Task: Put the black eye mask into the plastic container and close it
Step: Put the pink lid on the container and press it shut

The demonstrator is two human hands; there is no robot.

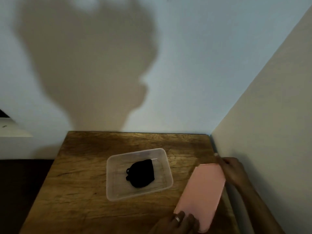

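The black eye mask (140, 173) lies bunched inside the clear plastic container (166, 159), which stands open in the middle of the wooden table (81, 191). To its right is the pink lid (201, 195), raised off the table and tilted. My left hand (181, 222), with a ring on one finger, grips the lid's near end. My right hand (232, 171) holds its far right corner, close to the wall.
A wall (263, 132) runs right along the table's right edge, and another stands behind the table. A white ledge (11, 129) juts out at the far left. Dark floor lies left of the table.
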